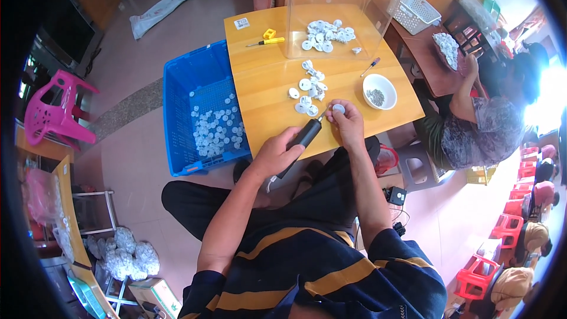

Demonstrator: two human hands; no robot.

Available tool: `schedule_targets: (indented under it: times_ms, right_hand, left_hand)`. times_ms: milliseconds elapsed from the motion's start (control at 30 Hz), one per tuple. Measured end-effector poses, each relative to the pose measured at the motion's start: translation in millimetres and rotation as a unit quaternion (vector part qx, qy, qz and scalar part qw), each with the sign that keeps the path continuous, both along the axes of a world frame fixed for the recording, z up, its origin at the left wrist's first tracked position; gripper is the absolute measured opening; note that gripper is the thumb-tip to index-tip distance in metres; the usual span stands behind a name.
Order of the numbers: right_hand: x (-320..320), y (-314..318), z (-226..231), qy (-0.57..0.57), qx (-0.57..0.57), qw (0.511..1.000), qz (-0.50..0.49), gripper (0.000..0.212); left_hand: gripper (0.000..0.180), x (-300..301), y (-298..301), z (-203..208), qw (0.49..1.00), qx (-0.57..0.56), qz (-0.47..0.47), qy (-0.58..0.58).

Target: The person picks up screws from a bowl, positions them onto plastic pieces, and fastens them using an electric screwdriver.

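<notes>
My left hand [281,152] is closed around a black electric screwdriver [307,134], whose tip points up and right over the table's near edge. Between the fingers of my right hand [347,119] is a small round white plastic part [338,108], close to the screwdriver's tip. Whether the tip touches it I cannot tell. Just beyond lies a loose group of white plastic parts [305,85] on the yellow wooden table [260,82]. A white bowl [387,85] of small metal screws [375,98] stands to the right of my hands.
A blue crate [177,112] with many white parts stands left of the table. A clear plastic tub [286,23] lies around more parts at the back. Two screwdrivers, one yellow [271,41] and one dark [371,67], lie on the table. Another person [484,124] sits at right.
</notes>
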State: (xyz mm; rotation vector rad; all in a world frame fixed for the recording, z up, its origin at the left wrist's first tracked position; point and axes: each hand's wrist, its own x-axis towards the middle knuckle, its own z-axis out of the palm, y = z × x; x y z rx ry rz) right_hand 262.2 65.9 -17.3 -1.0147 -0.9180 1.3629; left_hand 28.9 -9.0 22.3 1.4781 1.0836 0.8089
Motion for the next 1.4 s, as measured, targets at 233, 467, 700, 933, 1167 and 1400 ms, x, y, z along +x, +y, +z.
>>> schedule_targets:
  times_ms: [233,467,700,933,1167,1400]
  right_hand:
    - [-6.8,0.1,-3.2,-0.073,-0.001,0.997,-0.039,0.022]
    - [-8.0,-1.4,-2.3,-0.12,0.008,0.992,-0.042,0.022]
    - [-10.5,-3.2,-1.4,-0.14,0.015,0.989,-0.049,0.02]
    - [-10.4,-4.0,-0.4,-0.149,0.018,0.987,-0.047,0.019]
    - [-10.6,-4.2,-0.6,-0.158,0.02,0.986,-0.045,0.019]
    - [-9.1,-4.3,-2.7,-0.179,0.024,0.983,-0.041,0.02]
  left_hand:
    - [0.044,1.2,-1.7,9.4,0.999,0.0,-0.002,0.044]
    - [0.047,0.3,0.1,9.7,0.997,-0.007,-0.009,0.071]
    - [0.048,-0.3,1.7,4.8,0.997,-0.009,-0.014,0.077]
    - [0.048,0.2,2.5,6.2,0.997,-0.016,-0.014,0.071]
    - [0.047,0.7,3.6,5.9,0.997,-0.021,-0.012,0.067]
    - [0.046,0.4,5.1,5.2,0.998,-0.039,-0.012,0.056]
